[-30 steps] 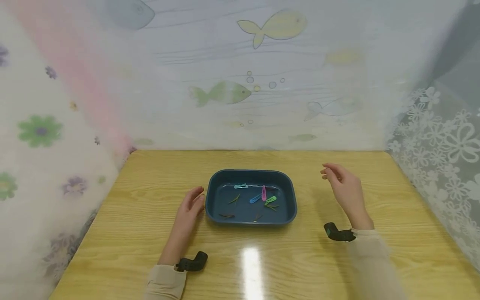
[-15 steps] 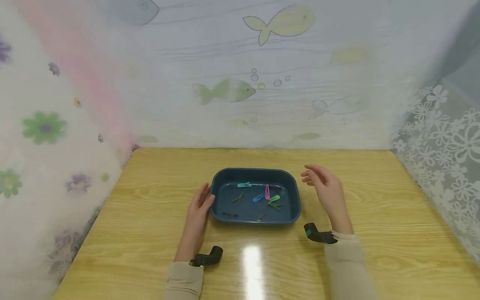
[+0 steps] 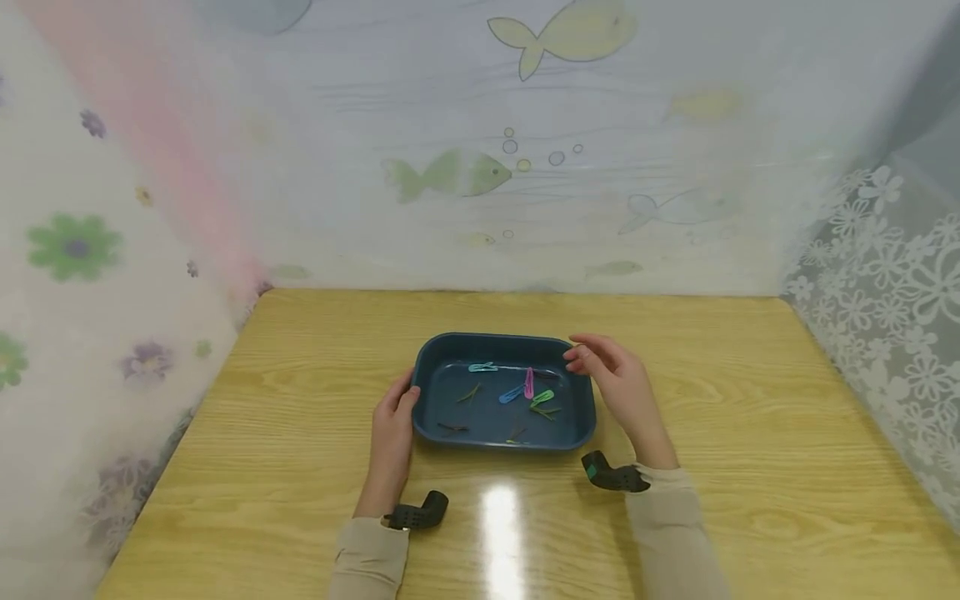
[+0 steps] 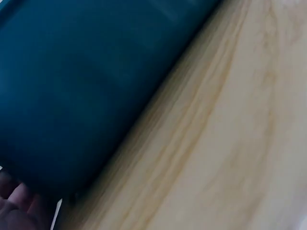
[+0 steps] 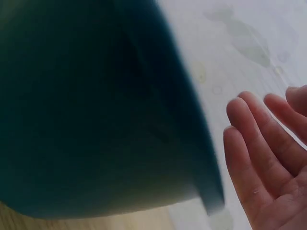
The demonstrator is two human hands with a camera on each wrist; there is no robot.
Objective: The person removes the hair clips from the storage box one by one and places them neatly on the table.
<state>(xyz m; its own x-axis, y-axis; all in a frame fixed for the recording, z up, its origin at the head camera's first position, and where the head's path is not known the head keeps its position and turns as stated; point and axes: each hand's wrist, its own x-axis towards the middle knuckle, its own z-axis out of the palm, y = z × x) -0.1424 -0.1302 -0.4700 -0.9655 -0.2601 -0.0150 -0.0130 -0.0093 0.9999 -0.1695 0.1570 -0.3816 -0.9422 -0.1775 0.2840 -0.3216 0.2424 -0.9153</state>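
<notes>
A dark blue rectangular plastic basin [image 3: 504, 447] sits in the middle of the table. My left hand [image 3: 392, 433] grips its left side, thumb at the rim; a few of its fingers [image 4: 21, 203] show by the basin's wall in the left wrist view. My right hand [image 3: 618, 383] hovers at the far right corner, fingers loosely bent and holding nothing; the right wrist view shows its fingers [image 5: 261, 148] apart from the rim. Inside lie small clips: light blue [image 3: 483, 367], blue [image 3: 512, 394], pink [image 3: 529, 383] and green [image 3: 543, 397]. Several thin, forked, dark green or brown pieces [image 3: 453, 428] lie around them.
The wood-grain table [image 3: 315, 358] extends on all sides of the basin. A fish-patterned curtain [image 3: 442, 242] hangs behind it, with a flowered curtain [image 3: 150, 300] at the left and a white-flowered sheer one [image 3: 885, 242] at the right. Each wrist wears a black camera mount [image 3: 420, 510].
My right hand has moved left from beside the basin to its far right corner. My left hand has closed in from near the basin's left side and now grips it.
</notes>
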